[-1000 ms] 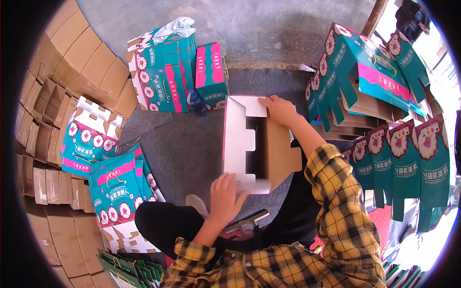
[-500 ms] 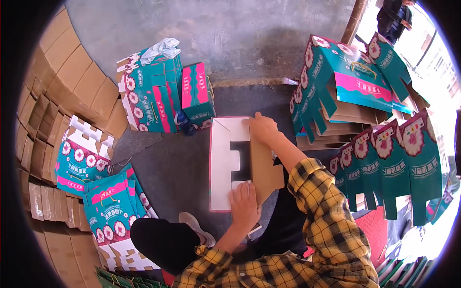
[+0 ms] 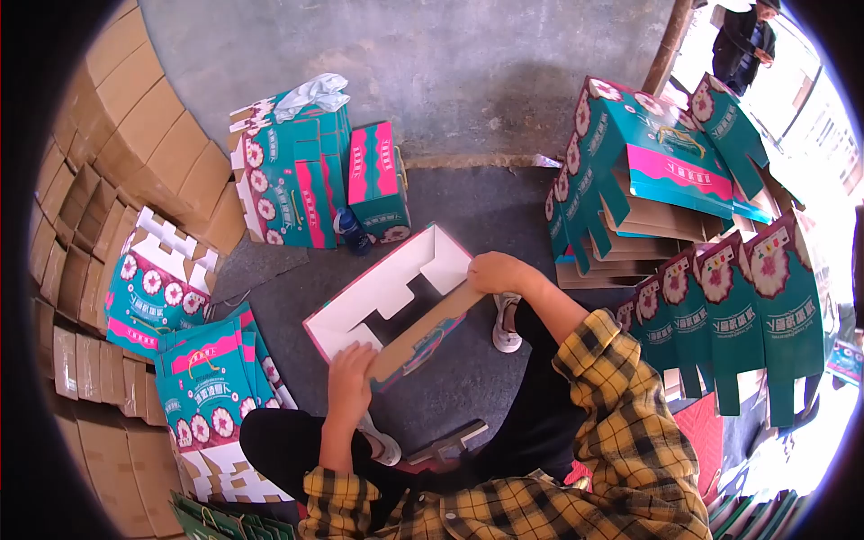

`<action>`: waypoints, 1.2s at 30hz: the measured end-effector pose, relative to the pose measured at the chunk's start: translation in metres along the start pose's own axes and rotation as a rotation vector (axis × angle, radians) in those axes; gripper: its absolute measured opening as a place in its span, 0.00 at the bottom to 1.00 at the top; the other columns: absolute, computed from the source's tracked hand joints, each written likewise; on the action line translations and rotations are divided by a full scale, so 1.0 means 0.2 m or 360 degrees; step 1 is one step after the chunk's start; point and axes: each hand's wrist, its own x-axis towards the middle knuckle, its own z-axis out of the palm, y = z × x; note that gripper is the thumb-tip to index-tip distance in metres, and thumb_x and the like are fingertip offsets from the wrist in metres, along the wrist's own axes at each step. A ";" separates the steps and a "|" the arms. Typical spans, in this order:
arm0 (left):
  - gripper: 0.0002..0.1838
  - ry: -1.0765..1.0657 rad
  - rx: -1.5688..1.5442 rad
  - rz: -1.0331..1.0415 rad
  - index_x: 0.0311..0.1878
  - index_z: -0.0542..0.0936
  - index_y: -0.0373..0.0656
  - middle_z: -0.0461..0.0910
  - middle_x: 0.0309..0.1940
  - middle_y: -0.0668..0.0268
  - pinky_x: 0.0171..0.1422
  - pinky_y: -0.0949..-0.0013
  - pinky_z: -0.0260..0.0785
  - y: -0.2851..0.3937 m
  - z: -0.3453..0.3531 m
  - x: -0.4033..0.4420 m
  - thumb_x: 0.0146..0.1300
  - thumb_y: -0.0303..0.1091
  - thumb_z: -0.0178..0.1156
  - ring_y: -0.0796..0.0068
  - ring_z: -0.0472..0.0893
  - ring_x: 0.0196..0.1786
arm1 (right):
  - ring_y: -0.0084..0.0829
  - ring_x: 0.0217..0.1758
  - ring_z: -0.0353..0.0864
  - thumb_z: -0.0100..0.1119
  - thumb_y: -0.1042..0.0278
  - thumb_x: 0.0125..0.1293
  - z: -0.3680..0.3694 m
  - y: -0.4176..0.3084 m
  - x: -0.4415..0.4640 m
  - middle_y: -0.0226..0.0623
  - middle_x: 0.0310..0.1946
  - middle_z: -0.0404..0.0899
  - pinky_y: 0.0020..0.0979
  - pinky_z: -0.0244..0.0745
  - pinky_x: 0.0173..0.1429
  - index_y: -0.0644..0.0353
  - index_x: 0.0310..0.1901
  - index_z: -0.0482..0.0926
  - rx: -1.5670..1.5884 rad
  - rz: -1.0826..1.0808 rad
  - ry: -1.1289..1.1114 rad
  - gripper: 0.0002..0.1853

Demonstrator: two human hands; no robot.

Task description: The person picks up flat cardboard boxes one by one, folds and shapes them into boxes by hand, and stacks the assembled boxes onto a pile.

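Observation:
An open cardboard box (image 3: 373, 301), white inside with a brown flap and a printed teal side, lies tilted diagonally between my hands. Its inner flaps are folded in around a dark gap. My left hand (image 3: 349, 378) grips the near-left end, with the fingers over the edge. At the opposite end, my right hand (image 3: 504, 273) is closed on the corner by the brown flap. A metal tool or bracket (image 3: 448, 445) lies on the floor between my legs.
Printed boxes (image 3: 297, 175) and a blue bottle (image 3: 352, 232) stand ahead. Flat teal cartons (image 3: 207, 369) and brown boxes (image 3: 135, 135) are at left. Teal cartons (image 3: 666, 171) are stacked at right. A person (image 3: 744, 45) stands in the far background.
The box has turned from upright in view to a diagonal, and its brown flap has swung up toward the opening. My left hand has moved left, and my right hand lower.

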 end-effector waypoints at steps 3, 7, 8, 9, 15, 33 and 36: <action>0.21 0.0098 -0.0202 -0.0366 0.54 0.76 0.37 0.77 0.52 0.49 0.63 0.54 0.63 0.03 0.00 -0.03 0.55 0.30 0.61 0.51 0.76 0.56 | 0.46 0.32 0.83 0.46 0.65 0.58 -0.15 -0.06 -0.05 0.48 0.29 0.83 0.38 0.77 0.40 0.66 0.37 0.82 0.0635 0.0258 -0.0438 0.16; 0.26 0.0312 -0.0817 -0.0789 0.59 0.72 0.35 0.78 0.50 0.47 0.59 0.59 0.67 0.01 0.06 -0.02 0.59 0.37 0.62 0.51 0.79 0.52 | 0.41 0.42 0.82 0.49 0.64 0.58 -0.10 -0.03 -0.07 0.46 0.35 0.82 0.35 0.76 0.46 0.63 0.42 0.81 0.0574 0.0026 -0.0188 0.17; 0.29 0.0523 -0.0820 -0.0841 0.62 0.68 0.35 0.78 0.49 0.46 0.59 0.61 0.67 0.03 0.08 0.00 0.60 0.37 0.62 0.52 0.79 0.51 | 0.40 0.43 0.81 0.52 0.64 0.57 -0.12 -0.08 -0.09 0.46 0.39 0.80 0.36 0.75 0.46 0.63 0.45 0.80 0.0326 -0.0016 -0.0013 0.17; 0.33 0.0734 -0.0819 -0.0891 0.66 0.63 0.35 0.78 0.48 0.46 0.58 0.63 0.67 0.04 0.09 0.03 0.61 0.37 0.61 0.53 0.79 0.51 | 0.40 0.45 0.81 0.54 0.63 0.57 -0.15 -0.12 -0.11 0.45 0.42 0.79 0.37 0.75 0.45 0.62 0.48 0.78 0.0080 -0.0060 0.0164 0.19; 0.38 0.0921 -0.0626 -0.0927 0.71 0.57 0.37 0.58 0.67 0.43 0.67 0.56 0.60 0.02 0.13 0.05 0.60 0.34 0.62 0.47 0.65 0.66 | 0.49 0.55 0.74 0.68 0.53 0.53 -0.09 -0.43 -0.06 0.50 0.55 0.70 0.42 0.72 0.57 0.51 0.69 0.61 0.0089 -0.0379 0.0687 0.42; 0.30 0.0061 0.0360 -0.0364 0.60 0.71 0.39 0.71 0.61 0.53 0.71 0.54 0.55 -0.03 0.19 0.02 0.58 0.45 0.62 0.56 0.68 0.66 | 0.37 0.60 0.71 0.68 0.58 0.51 0.15 -0.37 0.09 0.35 0.55 0.72 0.38 0.73 0.57 0.57 0.57 0.71 -0.0340 -0.0561 0.0263 0.31; 0.29 -0.0014 0.0298 -0.0390 0.60 0.72 0.39 0.71 0.61 0.52 0.70 0.54 0.57 -0.04 0.18 0.03 0.61 0.47 0.60 0.56 0.68 0.66 | 0.37 0.58 0.72 0.68 0.57 0.52 0.14 -0.39 0.10 0.35 0.53 0.74 0.38 0.73 0.56 0.57 0.55 0.72 -0.0330 -0.0564 0.0214 0.28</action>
